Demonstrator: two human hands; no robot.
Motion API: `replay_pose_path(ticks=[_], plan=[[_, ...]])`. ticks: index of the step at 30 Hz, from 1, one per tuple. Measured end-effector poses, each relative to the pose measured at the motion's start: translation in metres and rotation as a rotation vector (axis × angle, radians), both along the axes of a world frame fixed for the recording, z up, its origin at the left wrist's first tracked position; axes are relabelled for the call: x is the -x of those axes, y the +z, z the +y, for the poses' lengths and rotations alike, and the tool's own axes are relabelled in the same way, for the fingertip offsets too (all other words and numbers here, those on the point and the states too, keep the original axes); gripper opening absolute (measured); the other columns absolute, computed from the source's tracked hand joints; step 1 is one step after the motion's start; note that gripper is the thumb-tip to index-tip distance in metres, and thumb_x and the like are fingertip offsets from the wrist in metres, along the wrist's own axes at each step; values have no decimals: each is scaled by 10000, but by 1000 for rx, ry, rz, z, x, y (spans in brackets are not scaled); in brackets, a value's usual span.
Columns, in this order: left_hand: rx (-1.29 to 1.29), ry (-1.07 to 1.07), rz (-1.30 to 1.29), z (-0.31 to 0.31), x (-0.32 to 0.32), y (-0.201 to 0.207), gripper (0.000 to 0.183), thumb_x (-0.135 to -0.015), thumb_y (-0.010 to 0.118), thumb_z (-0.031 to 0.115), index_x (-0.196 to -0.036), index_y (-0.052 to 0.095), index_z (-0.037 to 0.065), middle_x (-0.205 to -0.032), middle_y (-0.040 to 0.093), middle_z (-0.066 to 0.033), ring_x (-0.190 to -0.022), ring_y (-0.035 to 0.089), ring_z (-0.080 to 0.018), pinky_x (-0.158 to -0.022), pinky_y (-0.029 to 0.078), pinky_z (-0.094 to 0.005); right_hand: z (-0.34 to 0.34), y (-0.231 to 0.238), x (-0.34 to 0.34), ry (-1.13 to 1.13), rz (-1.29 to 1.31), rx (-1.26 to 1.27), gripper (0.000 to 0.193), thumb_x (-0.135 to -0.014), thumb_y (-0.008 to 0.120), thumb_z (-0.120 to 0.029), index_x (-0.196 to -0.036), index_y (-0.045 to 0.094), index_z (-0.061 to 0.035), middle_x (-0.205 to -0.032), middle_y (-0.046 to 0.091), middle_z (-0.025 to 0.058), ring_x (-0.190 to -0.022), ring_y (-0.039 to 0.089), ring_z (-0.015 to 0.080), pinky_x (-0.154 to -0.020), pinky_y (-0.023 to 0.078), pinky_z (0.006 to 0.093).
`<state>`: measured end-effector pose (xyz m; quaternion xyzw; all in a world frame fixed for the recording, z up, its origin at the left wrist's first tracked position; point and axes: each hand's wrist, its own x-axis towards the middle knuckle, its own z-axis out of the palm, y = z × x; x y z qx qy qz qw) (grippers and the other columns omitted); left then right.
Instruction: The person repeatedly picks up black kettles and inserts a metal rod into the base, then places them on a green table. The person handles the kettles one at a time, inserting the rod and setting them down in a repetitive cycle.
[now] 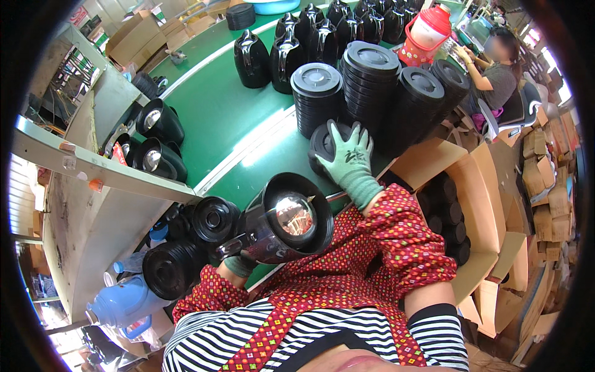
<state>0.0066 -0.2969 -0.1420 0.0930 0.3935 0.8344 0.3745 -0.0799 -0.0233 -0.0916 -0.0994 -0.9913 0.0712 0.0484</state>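
Flask (286,220): black shell with a shiny liner, tilted, its open mouth facing up, near the belt's (217,105) front edge.
Left hand (238,263): gloved, closed on the flask's lower end from beneath.
Right hand (352,158): gloved, fingers spread flat over a black lid (322,141), just beyond the flask.
Lid stacks (372,77): behind that lid.

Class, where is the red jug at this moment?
In the head view, the red jug stands upper right on the green belt, behind the stacked black lids and beside the row of black flasks.
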Motion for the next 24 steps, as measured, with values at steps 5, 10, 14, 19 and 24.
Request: replay_pose_path(ticks=[5, 10, 14, 19, 24], plan=[[18, 13, 26, -6, -1, -4, 567, -1038, 658, 158, -1554, 467, 24, -1509, 568, -137, -1345, 575, -215, -1174, 454, -363, -12, -2, 6, -43, -31, -2, 961, -826, 721, -703, -1633, 381, -308, -1599, 329, 350, -1405, 372, 510, -1153, 304, 638], [25, -71, 99, 7, 5, -3, 559, -1045, 651, 161, -1555, 467, 26, -1515, 563, -144, -1354, 572, -222, -1178, 451, -365, 5, 22, -29, 70, 252, 156, 938, -836, 769, -619, -1616, 415, -238, -1517, 433, 280, -1318, 429, 452, -1113, 368, 589], [24, -182, 165, 29, 8, -14, 552, -1051, 646, 164, -1555, 466, 27, -1519, 558, -149, -1360, 570, -228, -1182, 449, -366, 19, 64, -109, 373, 423, 702, 891, -872, 764, -545, -1567, 485, -61, -1474, 524, 240, -1305, 478, 431, -1141, 358, 543], [-72, -320, 168, 62, -2, -1, 553, -1066, 636, 200, -1561, 456, 29, -1543, 533, -170, -1391, 551, -247, -1190, 448, -386, 28, 89, -181, 381, 348, 778, 895, -905, 722, -571, -1557, 479, -8, -1572, 487, 216, -1412, 448, 407, -1182, 332, 502], [-406, -366, -140, 101, -10, 59, 579, -1097, 573, 243, -1593, 378, 18, -1591, 465, -208, -1430, 525, -317, -1203, 456, -449, 48, 90, -225, 314, 413, 753, 907, -907, 722, -585, -1554, 479, 2, -1573, 479, 226, -1423, 445, 414, -1186, 331, 507]])
